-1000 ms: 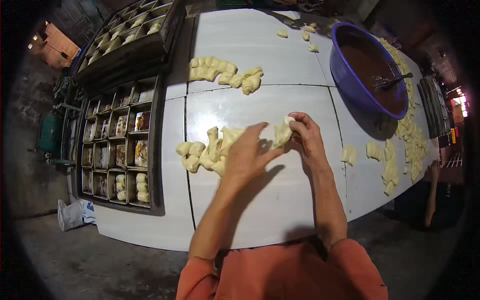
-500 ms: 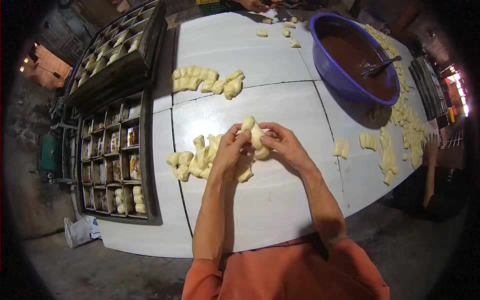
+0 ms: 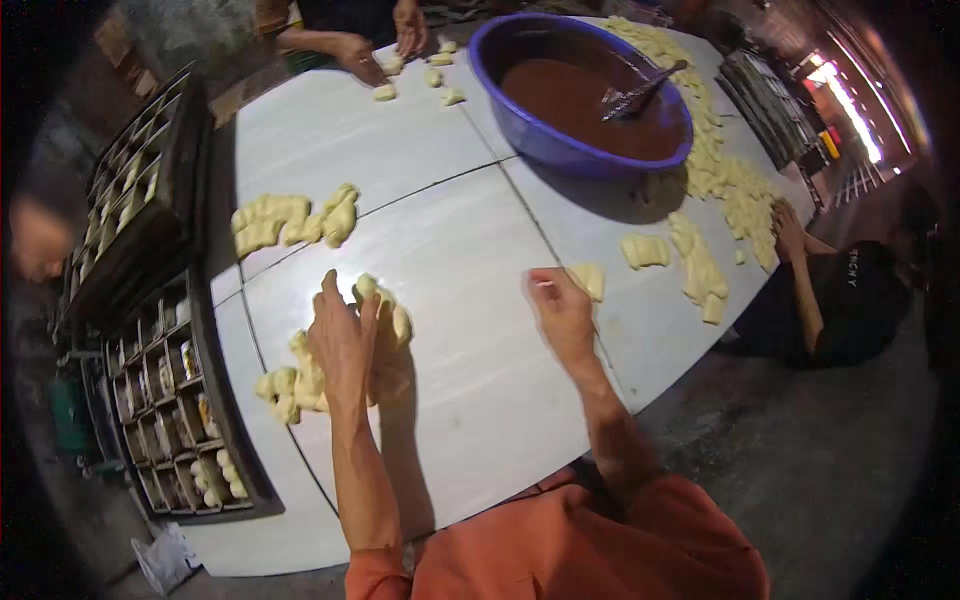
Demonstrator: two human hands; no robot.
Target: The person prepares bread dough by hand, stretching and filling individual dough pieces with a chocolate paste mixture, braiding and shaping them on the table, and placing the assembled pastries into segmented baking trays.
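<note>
My left hand reaches over a cluster of pale yellow dough pieces on the left of the table. Its thumb and fingers are apart beside an upright dough piece, with no hold on it visible. My right hand is over the middle right of the table, its fingers curled in and nothing seen in them. Close to its fingertips lies a flat dough piece, partly behind the hand. Farther off on the left, more joined dough pieces rest on the white tabletop.
A blue-purple basin of brown liquid, with a dark-handled utensil, stands at the back. Divided trays line the left edge, some compartments holding dough. Many dough pieces cover the right side. Other people's hands work at the far edge.
My hands have parted from the dough piece they held together. The left went left to the cluster; the right is now beside the flat piece. The view has shifted right.
</note>
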